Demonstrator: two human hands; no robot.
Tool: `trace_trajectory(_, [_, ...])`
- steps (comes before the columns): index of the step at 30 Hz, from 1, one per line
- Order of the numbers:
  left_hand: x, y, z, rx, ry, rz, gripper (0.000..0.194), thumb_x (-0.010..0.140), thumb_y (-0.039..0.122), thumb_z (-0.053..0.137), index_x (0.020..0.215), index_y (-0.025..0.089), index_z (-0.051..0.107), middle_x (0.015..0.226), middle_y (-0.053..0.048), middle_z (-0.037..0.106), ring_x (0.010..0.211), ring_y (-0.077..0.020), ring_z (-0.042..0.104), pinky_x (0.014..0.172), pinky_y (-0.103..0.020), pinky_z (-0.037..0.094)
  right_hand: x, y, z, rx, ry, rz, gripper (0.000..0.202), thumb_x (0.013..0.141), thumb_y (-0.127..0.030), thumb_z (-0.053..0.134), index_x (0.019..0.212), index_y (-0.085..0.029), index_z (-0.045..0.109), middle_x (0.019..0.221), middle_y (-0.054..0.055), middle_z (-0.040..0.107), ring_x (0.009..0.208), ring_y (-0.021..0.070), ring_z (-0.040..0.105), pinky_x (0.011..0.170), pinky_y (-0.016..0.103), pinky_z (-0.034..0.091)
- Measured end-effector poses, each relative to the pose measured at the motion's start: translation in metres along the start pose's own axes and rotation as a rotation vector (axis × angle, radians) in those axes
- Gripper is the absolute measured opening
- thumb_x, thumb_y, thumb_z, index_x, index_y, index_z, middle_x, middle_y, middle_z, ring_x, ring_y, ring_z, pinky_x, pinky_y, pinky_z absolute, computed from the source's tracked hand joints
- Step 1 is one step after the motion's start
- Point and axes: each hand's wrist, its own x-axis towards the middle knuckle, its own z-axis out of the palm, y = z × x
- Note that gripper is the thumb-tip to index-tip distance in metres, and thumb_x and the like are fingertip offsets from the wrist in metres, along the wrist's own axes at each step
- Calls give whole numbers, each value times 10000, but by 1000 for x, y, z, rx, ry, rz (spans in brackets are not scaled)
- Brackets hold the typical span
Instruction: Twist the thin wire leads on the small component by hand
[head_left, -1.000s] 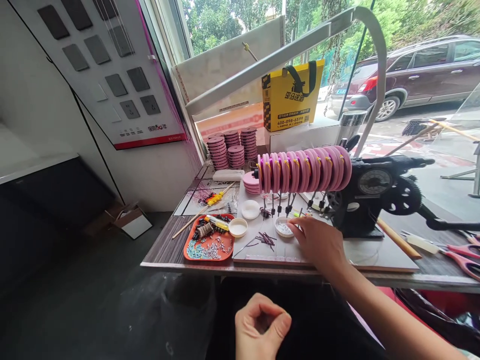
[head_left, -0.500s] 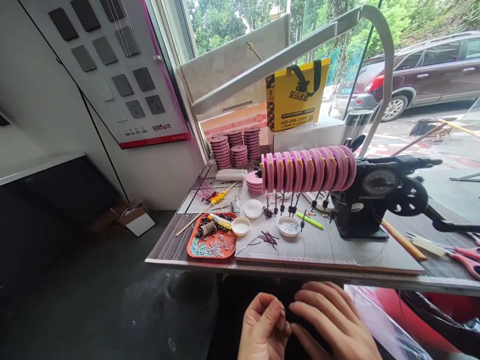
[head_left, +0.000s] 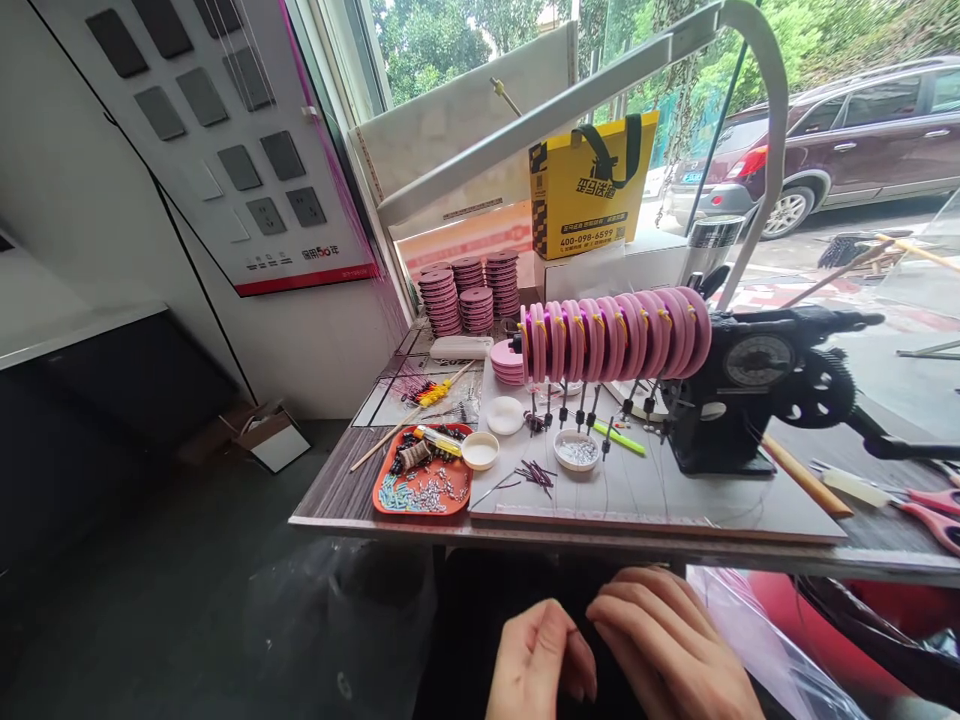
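My left hand (head_left: 541, 662) and my right hand (head_left: 670, 645) meet low in the picture, below the table's front edge, over a dark lap. The left thumb and fingers are pinched together, and nothing shows between them. The right hand lies palm down with its fingertips against the left hand's; what it covers is hidden. On the white board (head_left: 712, 505) above stand a small white dish of tiny metal parts (head_left: 577, 451), loose purple tube pieces (head_left: 537, 475) and a green stick (head_left: 619, 438). A row of pink spools (head_left: 615, 340) sits on a black winding machine (head_left: 750, 395).
An orange tray (head_left: 390, 470) of small parts and a white lid (head_left: 480, 451) lie at the table's left. Stacks of pink spools (head_left: 465, 295) and a yellow bag (head_left: 589, 190) stand at the back. Red scissors (head_left: 930, 508) lie at the right. A lamp arm (head_left: 570, 100) hangs overhead.
My right hand left the small white dish on the board and came down to my left hand below the table edge. The two hands now touch at the fingertips.
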Motion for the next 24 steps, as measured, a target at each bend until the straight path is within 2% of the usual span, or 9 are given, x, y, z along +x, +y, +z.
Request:
trace_trajectory(3, [2,1,1,139,-59,65,557,676,690,571,474,191,429,448,37,393,456,-96,342,499,-250,257,1,1,-1,-67,-25,-52,146,902,-123,444,937,-202,561,820,39,675,796,201,618,785,330,448])
trace_trajectory(7, [2,4,2,176,-60,74,541,670,704,560,530,198,429,476,39,392,473,-104,332,492,-244,256,3,1,-4,-119,-90,-108,135,882,-107,458,925,-196,551,799,31,677,758,181,626,754,302,478])
trace_trajectory(10, [1,5,2,200,-50,88,531,678,686,571,531,197,426,488,39,392,482,-105,336,498,-240,266,4,0,-4,-115,-87,-110,125,876,-105,465,891,-196,549,771,25,673,717,169,631,718,284,498])
trace_trajectory(17, [-2,5,2,251,-7,102,504,675,647,603,542,172,496,510,24,442,504,-109,367,520,-233,294,2,0,-4,-49,-60,-59,116,879,-107,472,879,-191,553,728,25,645,659,155,621,636,253,518])
trace_trajectory(24, [-2,-5,-3,332,82,199,465,687,599,625,559,153,598,518,12,495,521,-118,422,521,-228,321,-1,1,-2,-52,-84,-51,119,876,-102,471,877,-192,549,741,23,643,669,155,619,657,253,522])
